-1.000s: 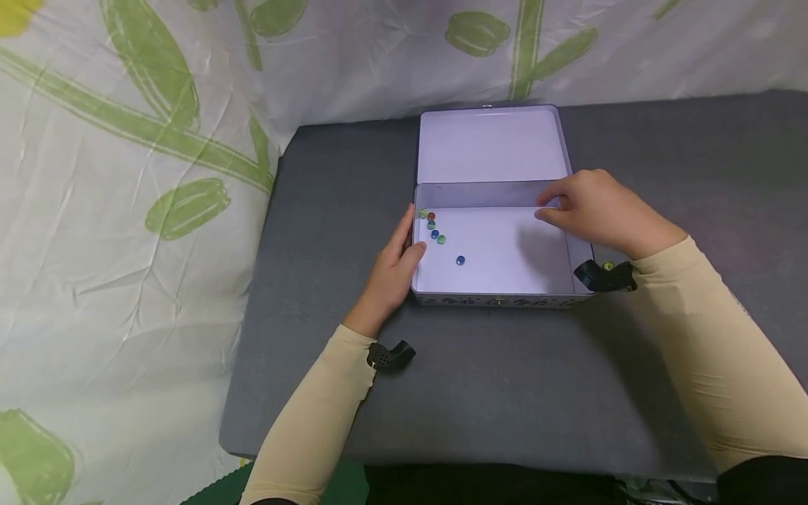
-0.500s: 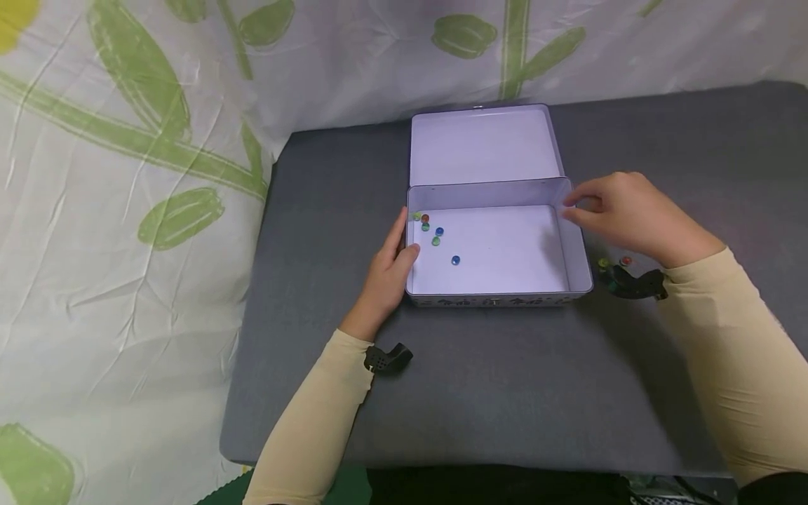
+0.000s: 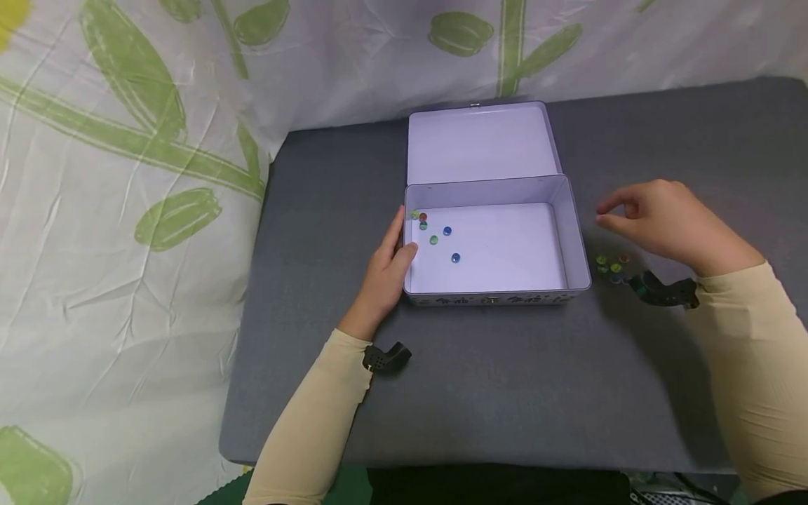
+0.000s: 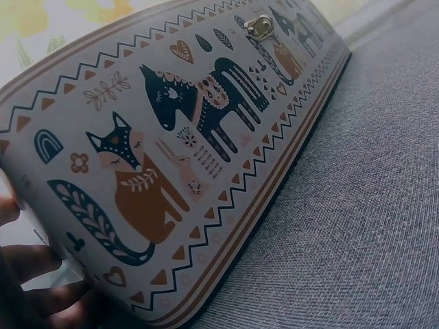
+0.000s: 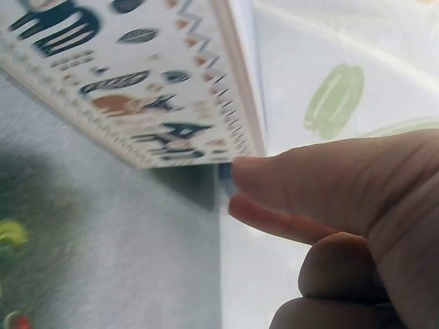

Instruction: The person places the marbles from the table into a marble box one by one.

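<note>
A lidded tin box (image 3: 505,300) stands on the table with its lid (image 3: 482,144) thrown back. Inside, toward its left side, lie several glass marbles (image 3: 456,257) in blue, green and red. My left hand (image 3: 381,277) grips the left wall, thumb over the rim and fingers along the outside. To the right of the box, above the table, hovers my right hand (image 3: 672,217). Its thumb and index finger are slightly apart with nothing visible between them. Several more marbles (image 3: 616,268) lie on the table below it, partly in shadow.
The grey cloth-covered table (image 3: 492,393) extends around the box. A white curtain (image 3: 366,63) with green leaf prints hangs along its back and left edges. A black wrist camera (image 3: 663,289) hangs close to the loose marbles.
My right hand has moved right, from over the box's inside to beyond its right wall. One blue marble in the box has rolled a little right. My left hand has stayed on the box.
</note>
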Demonstrator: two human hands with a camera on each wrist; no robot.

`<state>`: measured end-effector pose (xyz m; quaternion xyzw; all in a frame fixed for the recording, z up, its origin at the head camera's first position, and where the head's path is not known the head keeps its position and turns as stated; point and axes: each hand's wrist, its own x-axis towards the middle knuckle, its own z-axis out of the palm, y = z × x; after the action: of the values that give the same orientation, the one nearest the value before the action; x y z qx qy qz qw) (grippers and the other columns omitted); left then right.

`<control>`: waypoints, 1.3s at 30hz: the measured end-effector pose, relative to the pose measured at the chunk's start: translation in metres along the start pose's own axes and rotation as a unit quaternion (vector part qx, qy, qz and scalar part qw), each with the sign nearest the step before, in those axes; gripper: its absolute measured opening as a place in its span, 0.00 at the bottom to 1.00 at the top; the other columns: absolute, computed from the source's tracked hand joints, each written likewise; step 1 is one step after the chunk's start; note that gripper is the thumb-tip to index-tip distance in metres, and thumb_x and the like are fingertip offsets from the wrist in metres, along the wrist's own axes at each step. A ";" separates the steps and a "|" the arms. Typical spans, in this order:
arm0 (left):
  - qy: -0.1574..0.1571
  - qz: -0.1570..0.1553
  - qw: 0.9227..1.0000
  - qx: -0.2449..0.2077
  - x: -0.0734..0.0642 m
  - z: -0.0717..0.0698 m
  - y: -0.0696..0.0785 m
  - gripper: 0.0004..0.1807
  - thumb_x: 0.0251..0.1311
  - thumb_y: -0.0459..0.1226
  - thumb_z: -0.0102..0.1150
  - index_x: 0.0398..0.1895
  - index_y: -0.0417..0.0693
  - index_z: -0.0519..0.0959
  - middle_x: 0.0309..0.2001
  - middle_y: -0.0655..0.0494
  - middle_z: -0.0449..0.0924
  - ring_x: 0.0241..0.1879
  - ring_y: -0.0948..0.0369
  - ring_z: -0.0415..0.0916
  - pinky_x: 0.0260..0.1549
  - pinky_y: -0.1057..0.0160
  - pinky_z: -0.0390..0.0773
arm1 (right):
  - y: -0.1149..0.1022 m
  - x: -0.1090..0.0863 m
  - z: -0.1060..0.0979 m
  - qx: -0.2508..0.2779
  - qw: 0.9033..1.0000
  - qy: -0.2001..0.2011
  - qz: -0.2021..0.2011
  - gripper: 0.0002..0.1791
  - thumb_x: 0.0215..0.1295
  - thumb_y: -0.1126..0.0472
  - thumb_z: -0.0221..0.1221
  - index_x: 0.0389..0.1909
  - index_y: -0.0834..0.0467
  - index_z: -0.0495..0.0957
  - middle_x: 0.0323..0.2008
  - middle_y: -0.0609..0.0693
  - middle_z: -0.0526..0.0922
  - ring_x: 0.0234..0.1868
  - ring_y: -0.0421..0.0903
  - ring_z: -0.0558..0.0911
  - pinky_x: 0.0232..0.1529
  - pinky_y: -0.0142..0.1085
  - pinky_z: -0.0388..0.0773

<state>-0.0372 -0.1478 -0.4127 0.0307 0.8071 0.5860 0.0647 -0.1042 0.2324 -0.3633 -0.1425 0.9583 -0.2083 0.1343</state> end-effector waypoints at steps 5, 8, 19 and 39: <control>0.006 -0.010 1.000 0.001 -0.002 -0.001 0.001 0.34 0.72 0.37 0.42 0.79 0.53 0.47 0.78 0.58 0.47 0.74 0.67 0.45 0.71 0.61 0.49 | 0.012 -0.005 0.007 -0.005 1.000 -0.019 0.003 0.17 0.68 0.52 0.59 0.49 0.60 0.82 0.16 0.49 0.67 0.15 0.42 0.61 0.20 0.37 0.59; 0.011 -0.014 1.000 0.000 -0.003 -0.002 0.002 0.34 0.72 0.37 0.43 0.79 0.53 0.48 0.78 0.58 0.47 0.74 0.68 0.45 0.71 0.62 0.50 | 0.018 -0.007 0.009 -0.009 0.999 -0.034 0.010 0.16 0.67 0.55 0.59 0.49 0.61 0.82 0.17 0.50 0.67 0.16 0.43 0.62 0.21 0.37 0.60; 0.010 -0.008 1.000 -0.003 -0.003 -0.003 0.000 0.34 0.72 0.37 0.42 0.79 0.53 0.47 0.78 0.57 0.46 0.74 0.68 0.44 0.71 0.62 0.49 | 0.043 -0.010 0.021 -0.001 0.996 -0.084 0.021 0.17 0.61 0.60 0.63 0.49 0.64 0.81 0.24 0.51 0.75 0.24 0.46 0.69 0.26 0.39 0.64; 0.007 -0.022 1.000 0.004 -0.002 -0.003 0.001 0.34 0.73 0.38 0.42 0.79 0.56 0.47 0.78 0.59 0.47 0.75 0.67 0.44 0.72 0.59 0.49 | 0.053 -0.010 0.032 0.004 0.996 -0.088 0.013 0.11 0.60 0.60 0.65 0.41 0.62 0.82 0.23 0.49 0.76 0.24 0.46 0.69 0.28 0.40 0.66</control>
<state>-0.0359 -0.1502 -0.4106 0.0093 0.8103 0.5815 0.0721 -0.0967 0.2704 -0.4126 -0.1478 0.9435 -0.1971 0.2215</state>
